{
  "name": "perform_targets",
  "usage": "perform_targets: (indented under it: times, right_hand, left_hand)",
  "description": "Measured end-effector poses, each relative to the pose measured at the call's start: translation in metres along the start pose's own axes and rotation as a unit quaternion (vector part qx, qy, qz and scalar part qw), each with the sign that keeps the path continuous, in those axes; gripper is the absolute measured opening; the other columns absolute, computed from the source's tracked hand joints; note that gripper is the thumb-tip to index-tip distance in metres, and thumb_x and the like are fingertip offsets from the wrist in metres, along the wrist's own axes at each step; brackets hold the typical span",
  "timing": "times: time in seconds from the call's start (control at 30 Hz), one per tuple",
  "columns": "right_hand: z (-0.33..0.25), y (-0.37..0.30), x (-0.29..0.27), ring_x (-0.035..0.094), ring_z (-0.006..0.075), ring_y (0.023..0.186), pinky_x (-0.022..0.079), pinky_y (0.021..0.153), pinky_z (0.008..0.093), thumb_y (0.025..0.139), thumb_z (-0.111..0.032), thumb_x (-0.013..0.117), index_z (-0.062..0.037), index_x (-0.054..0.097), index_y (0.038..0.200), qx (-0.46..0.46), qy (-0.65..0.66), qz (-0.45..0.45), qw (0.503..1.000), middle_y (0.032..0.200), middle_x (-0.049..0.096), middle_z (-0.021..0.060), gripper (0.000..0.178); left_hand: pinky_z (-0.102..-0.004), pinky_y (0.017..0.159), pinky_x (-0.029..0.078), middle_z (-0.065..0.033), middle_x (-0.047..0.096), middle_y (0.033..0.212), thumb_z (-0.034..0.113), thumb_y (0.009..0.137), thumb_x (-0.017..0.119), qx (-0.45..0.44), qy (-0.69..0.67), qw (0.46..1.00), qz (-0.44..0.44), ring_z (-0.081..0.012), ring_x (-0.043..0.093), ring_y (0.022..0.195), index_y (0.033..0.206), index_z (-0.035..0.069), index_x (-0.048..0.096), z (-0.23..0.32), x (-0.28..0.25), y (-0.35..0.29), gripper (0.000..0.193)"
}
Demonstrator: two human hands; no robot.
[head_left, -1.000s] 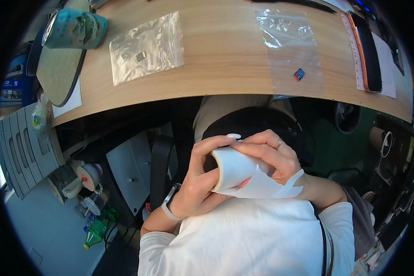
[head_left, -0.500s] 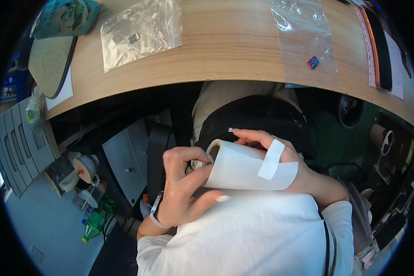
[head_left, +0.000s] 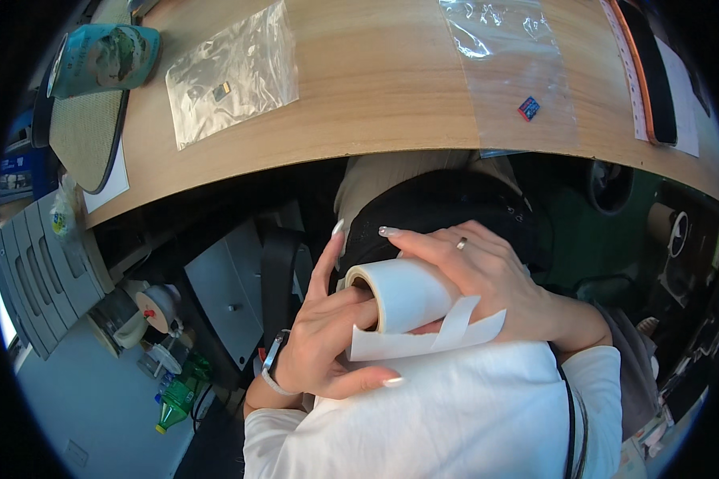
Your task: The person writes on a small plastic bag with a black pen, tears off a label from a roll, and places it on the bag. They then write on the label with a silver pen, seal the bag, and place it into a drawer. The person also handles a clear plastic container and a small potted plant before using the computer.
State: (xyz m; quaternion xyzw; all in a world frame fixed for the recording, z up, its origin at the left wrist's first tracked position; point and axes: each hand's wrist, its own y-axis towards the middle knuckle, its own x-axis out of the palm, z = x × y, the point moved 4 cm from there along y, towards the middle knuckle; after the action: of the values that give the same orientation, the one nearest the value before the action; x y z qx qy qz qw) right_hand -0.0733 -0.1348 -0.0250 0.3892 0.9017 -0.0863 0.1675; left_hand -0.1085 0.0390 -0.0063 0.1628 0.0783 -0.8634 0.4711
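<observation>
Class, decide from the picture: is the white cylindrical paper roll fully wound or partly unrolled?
Partly unrolled: a loose white paper flap stands away from the roll, with some skin showing between them.

From where I'm standing, I see a plain white T-shirt (head_left: 439, 407), its loose short sleeves (head_left: 273, 427) ending near the elbows. A thin black cord (head_left: 569, 407) hangs down the right side of it. The left hand (head_left: 319, 343) has a dark-faced band (head_left: 275, 351) with a pale strap at its wrist; the right hand (head_left: 487, 275) wears a silvery ring (head_left: 462, 243). The nails (head_left: 393, 382) are long, pale and glossy. Beige trousers (head_left: 375, 176) show below.
</observation>
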Motion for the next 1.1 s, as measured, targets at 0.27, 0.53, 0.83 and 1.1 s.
perform_targets:
  times: [0.27, 0.53, 0.83, 1.1]
  right_hand:
    - [-0.006, 0.0, -0.002, 0.06, 0.0302, 0.091, 0.044, 0.08, 0.0403, 0.066, -0.026, 0.075, -0.0043, 0.042, 0.131, -0.06, -0.088, 0.067, 0.992, 0.101, 0.059, 0.0185, 0.076]
    - [0.008, 0.0, -0.015, 0.055, 0.0338, 0.104, 0.049, 0.084, 0.0369, 0.059, -0.006, 0.079, -0.0081, 0.033, 0.134, 0.068, 0.071, 0.014, 0.995, 0.119, 0.05, 0.0152, 0.088]
    - [-0.006, 0.0, -0.033, 0.048, 0.0319, 0.112, 0.036, 0.096, 0.042, 0.056, -0.021, 0.082, -0.0076, 0.047, 0.126, -0.036, -0.037, 0.096, 0.994, 0.125, 0.048, 0.0139, 0.079]
    - [-0.007, 0.016, -0.022, 0.054, 0.0303, 0.105, 0.038, 0.095, 0.0426, 0.071, -0.04, 0.073, -0.0016, 0.053, 0.121, -0.059, -0.026, 0.041, 0.997, 0.112, 0.058, 0.015, 0.066]
  left_hand:
    - [-0.0578, 0.107, 0.017, -0.0082, 0.05, 0.061, 0.03, 0.082, 0.054, -0.036, -0.06, 0.996, 0.061, -0.0204, 0.053, 0.058, 0.093, -0.01, 0.06, -0.004, -0.002, 0.004, 0.042]
    - [-0.0553, 0.109, 0.012, -0.011, 0.061, 0.066, 0.011, 0.07, 0.063, -0.071, -0.175, 0.957, 0.221, -0.0183, 0.06, 0.066, 0.092, -0.011, 0.06, -0.009, -0.009, -0.004, 0.031]
    - [-0.0524, 0.108, 0.021, -0.0094, 0.064, 0.07, 0.003, 0.071, 0.07, -0.097, -0.113, 0.962, 0.227, -0.0158, 0.061, 0.068, 0.089, -0.007, 0.063, -0.004, -0.006, -0.004, 0.023]
    - [-0.0504, 0.099, 0.034, -0.011, 0.062, 0.068, 0.005, 0.069, 0.074, -0.009, 0.03, 0.989, 0.145, -0.0215, 0.061, 0.066, 0.082, -0.004, 0.063, 0.006, -0.002, 0.006, 0.02]
